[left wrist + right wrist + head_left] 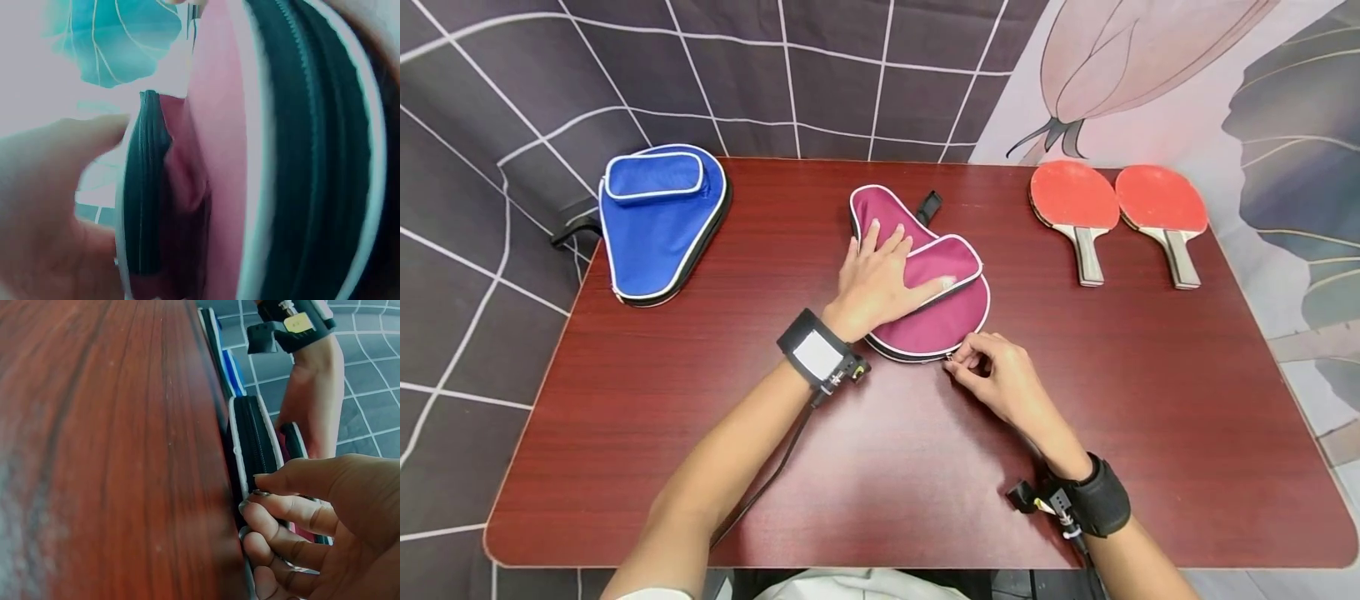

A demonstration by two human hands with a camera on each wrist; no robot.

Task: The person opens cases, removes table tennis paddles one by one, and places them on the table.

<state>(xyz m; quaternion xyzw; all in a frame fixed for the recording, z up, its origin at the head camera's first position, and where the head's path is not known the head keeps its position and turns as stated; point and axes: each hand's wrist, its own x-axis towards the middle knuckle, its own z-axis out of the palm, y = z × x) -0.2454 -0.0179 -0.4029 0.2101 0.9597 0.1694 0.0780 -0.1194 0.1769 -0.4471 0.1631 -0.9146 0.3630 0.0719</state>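
Note:
A maroon paddle case [917, 329] with white piping lies on the table, its rounded end toward me. My left hand [876, 283] rests spread on top of it, fingers straight, thumb along the front pocket [951, 258]. At the case's near right edge my right hand [996, 375] pinches the small metal zipper pull [261, 493] between thumb and forefinger. The black zipper band [253, 434] runs along the case's side in the right wrist view and is closed there. In the left wrist view the pocket's zipper edge [145, 187] gapes from the case.
A blue paddle case [658, 237] lies at the back left. Two red table tennis paddles [1075, 196] sit side by side at the back right, handles toward me. A black strap [929, 207] sticks out behind the maroon case. The reddish-brown table [880, 475] ends at a tiled-pattern curtain.

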